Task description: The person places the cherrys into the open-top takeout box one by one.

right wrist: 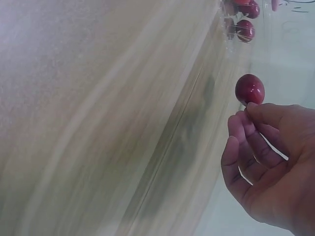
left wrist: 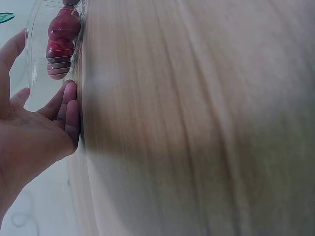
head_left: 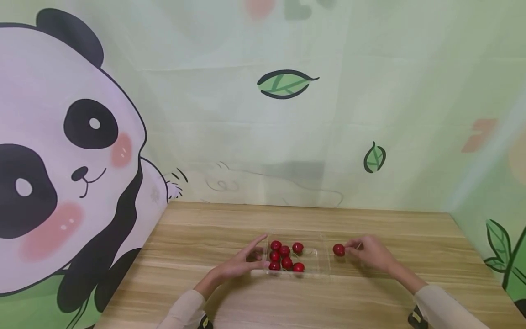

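Observation:
A clear plastic box point(head_left: 322, 262) stands on the wooden table with several dark red cherries point(head_left: 286, 262) in it, mostly toward its left end. My left hand point(head_left: 242, 264) is at that left end, its thumb and index finger spread toward the box's two corners. In the left wrist view the other fingers of this hand point(left wrist: 42, 123) rest low by the tabletop. To the right of the box, my right hand point(head_left: 370, 251) pinches a single cherry point(head_left: 339, 249) between thumb and fingertips. The right wrist view has this cherry point(right wrist: 250, 89) above the fingertips, apparently held by its stem end.
The wooden tabletop point(head_left: 185, 233) runs back to a fabric backdrop point(head_left: 230, 123) printed with a panda and leaves. Both forearms come in from the front edge, with a dark strap point(head_left: 418, 317) at the right wrist.

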Available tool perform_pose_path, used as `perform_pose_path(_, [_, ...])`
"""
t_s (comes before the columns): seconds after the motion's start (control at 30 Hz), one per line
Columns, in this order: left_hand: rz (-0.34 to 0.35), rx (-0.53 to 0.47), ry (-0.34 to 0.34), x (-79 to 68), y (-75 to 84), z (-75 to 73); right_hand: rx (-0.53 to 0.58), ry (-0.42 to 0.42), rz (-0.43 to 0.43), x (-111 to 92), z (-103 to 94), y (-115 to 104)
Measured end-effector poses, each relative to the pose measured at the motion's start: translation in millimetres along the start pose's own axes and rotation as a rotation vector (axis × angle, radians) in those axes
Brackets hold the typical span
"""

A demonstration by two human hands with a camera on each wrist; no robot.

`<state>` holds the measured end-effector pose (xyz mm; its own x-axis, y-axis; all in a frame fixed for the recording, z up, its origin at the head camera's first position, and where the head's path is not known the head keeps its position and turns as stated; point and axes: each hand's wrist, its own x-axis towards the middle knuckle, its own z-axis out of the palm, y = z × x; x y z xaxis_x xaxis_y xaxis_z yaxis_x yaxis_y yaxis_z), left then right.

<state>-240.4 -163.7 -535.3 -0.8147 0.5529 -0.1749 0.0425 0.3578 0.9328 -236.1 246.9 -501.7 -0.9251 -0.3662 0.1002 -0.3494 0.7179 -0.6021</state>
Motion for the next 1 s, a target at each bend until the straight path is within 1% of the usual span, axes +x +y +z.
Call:
perform_pose_path(0.07, [0.001,0.000,0.000,-0.3,-0.2,0.2,-0.015,0.021,-0.006,0.7,-0.9,-1.3])
perform_pose_path(0.2, [0.004,0.006,-0.001,-0.6,-1.7,0.2,0.011,0.049,-0.017,3.6,-1.9,-4.5])
perform_pose_path(0.53, [0.006,0.020,0.000,0.5,-1.9,-1.4,0.199,0.094,0.013,8.6,-0.1,-22.5])
perform_pose_path(0.7, [0.010,0.024,0.000,1.2,-2.4,-1.0,0.289,0.066,0.045,10.8,4.2,-29.2])
perform_pose_path(0.83, [0.015,0.020,0.002,1.9,-3.7,-0.2,0.323,0.035,0.070,13.2,9.2,-35.6])
perform_pose_path(1.0, [0.018,0.016,-0.001,2.0,-3.3,0.0,0.401,0.002,0.064,17.5,17.2,-48.8])
